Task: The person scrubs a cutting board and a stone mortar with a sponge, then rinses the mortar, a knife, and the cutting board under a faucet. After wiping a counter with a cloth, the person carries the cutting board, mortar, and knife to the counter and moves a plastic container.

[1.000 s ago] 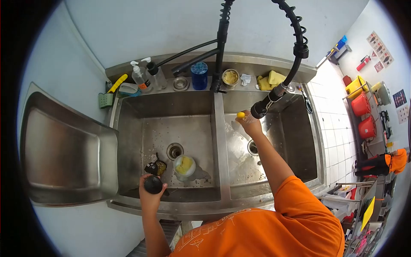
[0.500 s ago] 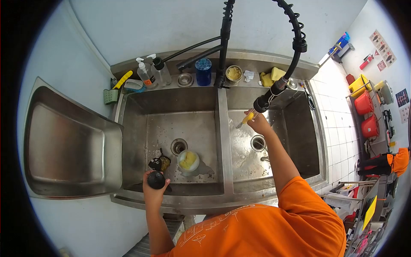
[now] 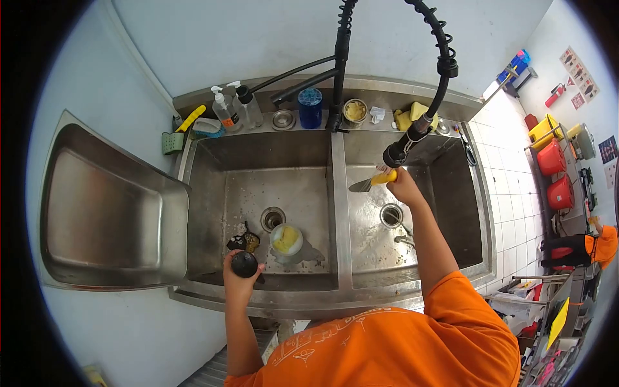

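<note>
Over the front of the left basin, my left hand (image 3: 240,285) is wrapped round a small black cup (image 3: 244,264), its round dark top facing up. Just beyond it, a dark mesh-like bundle (image 3: 242,241) with a brownish part lies on the basin floor. A pale bowl (image 3: 286,250) holding a yellow sponge-like piece stands to its right, beside a wet patch. Above the right basin, my right hand (image 3: 406,188) grips a yellow-handled tool with a flat metal blade (image 3: 361,186). The blade points left, below the black spray head (image 3: 394,155).
A steel divider (image 3: 338,213) separates the basins, each with a drain. Pump bottles (image 3: 225,111), a blue container (image 3: 310,108), a tub (image 3: 354,111) and yellow sponges (image 3: 403,120) line the back ledge. A steel pan (image 3: 113,206) stands left. Another person (image 3: 603,245) is far right.
My right hand has turned the yellow-handled tool, so its blade now shows broadside, pointing left, and has shifted slightly right. My left hand still holds the black cup, with little movement.
</note>
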`<state>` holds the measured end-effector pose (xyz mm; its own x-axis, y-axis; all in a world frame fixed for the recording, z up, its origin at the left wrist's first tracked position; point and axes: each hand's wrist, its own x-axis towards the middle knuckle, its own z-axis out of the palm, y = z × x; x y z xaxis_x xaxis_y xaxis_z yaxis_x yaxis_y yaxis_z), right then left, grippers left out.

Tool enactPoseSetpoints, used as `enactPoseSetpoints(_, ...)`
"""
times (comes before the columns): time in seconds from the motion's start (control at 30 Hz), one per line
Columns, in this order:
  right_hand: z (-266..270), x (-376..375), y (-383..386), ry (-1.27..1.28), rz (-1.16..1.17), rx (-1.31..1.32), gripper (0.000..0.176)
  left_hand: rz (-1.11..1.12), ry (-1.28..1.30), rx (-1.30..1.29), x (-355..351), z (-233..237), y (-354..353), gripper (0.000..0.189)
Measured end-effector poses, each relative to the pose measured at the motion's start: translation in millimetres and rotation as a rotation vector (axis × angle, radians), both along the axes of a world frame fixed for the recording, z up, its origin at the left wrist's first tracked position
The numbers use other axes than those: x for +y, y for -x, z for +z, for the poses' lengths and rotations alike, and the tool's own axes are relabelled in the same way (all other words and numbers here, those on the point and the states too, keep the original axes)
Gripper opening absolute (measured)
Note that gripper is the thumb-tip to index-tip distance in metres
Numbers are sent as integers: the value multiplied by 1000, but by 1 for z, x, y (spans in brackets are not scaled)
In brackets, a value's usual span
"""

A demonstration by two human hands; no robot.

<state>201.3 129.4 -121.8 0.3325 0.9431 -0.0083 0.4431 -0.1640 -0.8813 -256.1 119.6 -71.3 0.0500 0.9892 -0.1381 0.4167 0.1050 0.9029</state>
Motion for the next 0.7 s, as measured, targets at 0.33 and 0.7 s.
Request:
enactPoseSetpoints(0.33, 2, 11, 15, -200, -100, 148, 20, -39, 158, -482, 25, 6, -75, 38)
enactPoseSetpoints(0.7, 133, -2, 125, -322, 358, -514, 25, -468, -292, -383, 35, 36, -170, 38)
